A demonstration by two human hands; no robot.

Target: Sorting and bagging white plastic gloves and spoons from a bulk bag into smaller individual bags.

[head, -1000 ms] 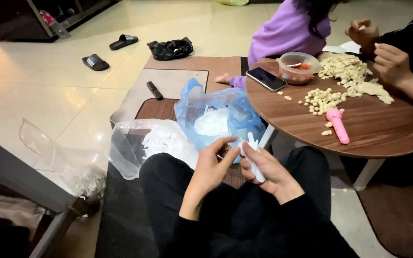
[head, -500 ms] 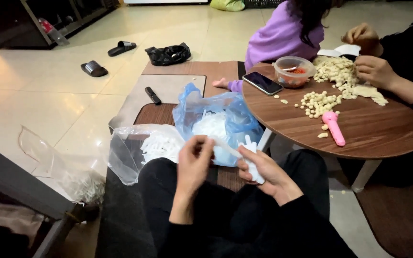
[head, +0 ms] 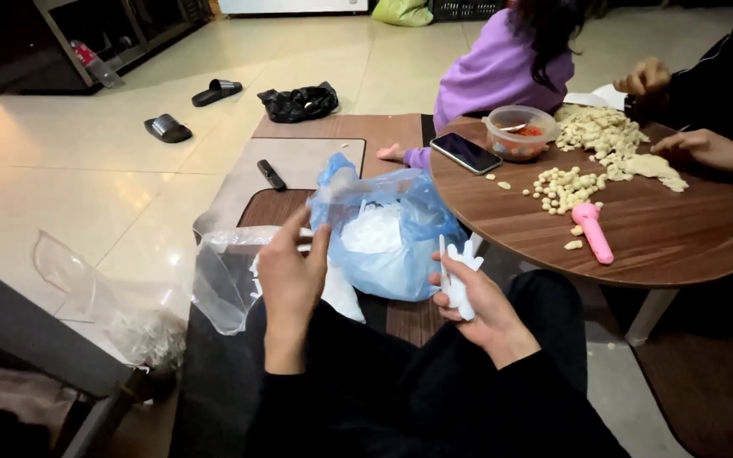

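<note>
Round brown wooden low table (head: 680,237) sits right of frame; two other people work at it: one in a purple top (head: 502,72), and another's hands in dark sleeves (head: 706,148) on a heap of pale peeled pieces (head: 604,140).

Also on that table: black smartphone (head: 466,153), clear plastic tub with red contents (head: 519,133), pink plastic handle-shaped tool (head: 593,233).

Floor left: pair of black slippers (head: 193,110), crumpled black bag (head: 299,103), empty clear plastic bag (head: 112,305).

In front of wearer's knees: blue translucent plastic bag (head: 388,225) holding white plastic pieces, mouth open upward. Just left of it, touching, a clear plastic bag (head: 226,276) also with white pieces.

Left hand (head: 290,271): raised between the two bags, fingers loosely curled, thumb near the blue bag's edge. Can't tell if it pinches anything; looks empty.

Right hand (head: 477,293): closed around a small bundle of white plastic utensils (head: 456,271), ends sticking up past the fingers, just right of the blue bag.

Judgement: sorting/bundling step, pieces coming out of the blue bag and collecting in the right hand. The left hand would need a clean single-piece pick from the bag mouth, the right keeping the bundle aligned so nothing slips.
</note>
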